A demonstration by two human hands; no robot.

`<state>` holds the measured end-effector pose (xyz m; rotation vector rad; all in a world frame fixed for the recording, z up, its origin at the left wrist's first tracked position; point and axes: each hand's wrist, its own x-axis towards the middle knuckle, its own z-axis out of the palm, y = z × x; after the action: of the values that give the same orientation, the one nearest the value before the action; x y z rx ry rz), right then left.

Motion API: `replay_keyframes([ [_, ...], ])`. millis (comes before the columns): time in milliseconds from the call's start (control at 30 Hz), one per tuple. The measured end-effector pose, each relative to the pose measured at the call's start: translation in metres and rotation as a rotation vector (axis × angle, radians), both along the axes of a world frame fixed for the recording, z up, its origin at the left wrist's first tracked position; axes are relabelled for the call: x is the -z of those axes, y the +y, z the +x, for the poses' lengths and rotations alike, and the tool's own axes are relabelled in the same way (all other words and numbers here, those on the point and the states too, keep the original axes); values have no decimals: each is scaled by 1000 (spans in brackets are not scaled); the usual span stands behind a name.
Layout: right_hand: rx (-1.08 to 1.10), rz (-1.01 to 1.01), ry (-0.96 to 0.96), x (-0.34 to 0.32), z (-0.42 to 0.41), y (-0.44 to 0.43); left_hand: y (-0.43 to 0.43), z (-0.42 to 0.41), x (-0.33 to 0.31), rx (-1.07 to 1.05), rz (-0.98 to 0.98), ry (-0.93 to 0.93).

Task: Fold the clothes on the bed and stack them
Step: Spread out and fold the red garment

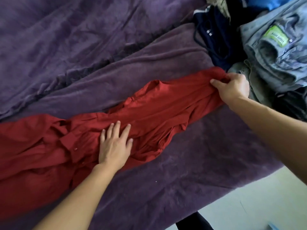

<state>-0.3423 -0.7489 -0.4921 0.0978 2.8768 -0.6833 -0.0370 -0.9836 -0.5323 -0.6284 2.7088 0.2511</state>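
A red button-up shirt [166, 103] lies stretched in a long, wrinkled band across the purple bed cover [99, 63], from the lower left to the upper right. My left hand [114, 145] presses flat on the shirt's middle, fingers straight and spread. My right hand [232, 87] grips the shirt's far right end, fingers curled round a bunch of the cloth. The shirt's collar and buttons show left of my left hand.
A pile of other clothes sits at the upper right: light blue jeans [275, 52] with a green label, a navy garment [214, 39] with white stripes, and something dark [289, 103] below them. The bed's edge and pale floor [259, 201] lie at the lower right.
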Motion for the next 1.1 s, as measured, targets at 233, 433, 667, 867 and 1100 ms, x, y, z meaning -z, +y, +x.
replay_keyframes([
  [233,-321,-169,239,-74,107,-92,-69,34,-59,-367,-117,237],
  [433,-981,-34,-297,-45,248,-149,-108,93,-82,-589,-206,228],
  [667,-764,-248,209,-14,213,-108,-42,24,-65,-135,-126,511],
  [867,-1213,362,-181,41,222,-71,-22,43,-9,36,-90,-14],
  [1100,-631,-134,75,30,174,-70,-60,67,-37,-244,-156,359],
])
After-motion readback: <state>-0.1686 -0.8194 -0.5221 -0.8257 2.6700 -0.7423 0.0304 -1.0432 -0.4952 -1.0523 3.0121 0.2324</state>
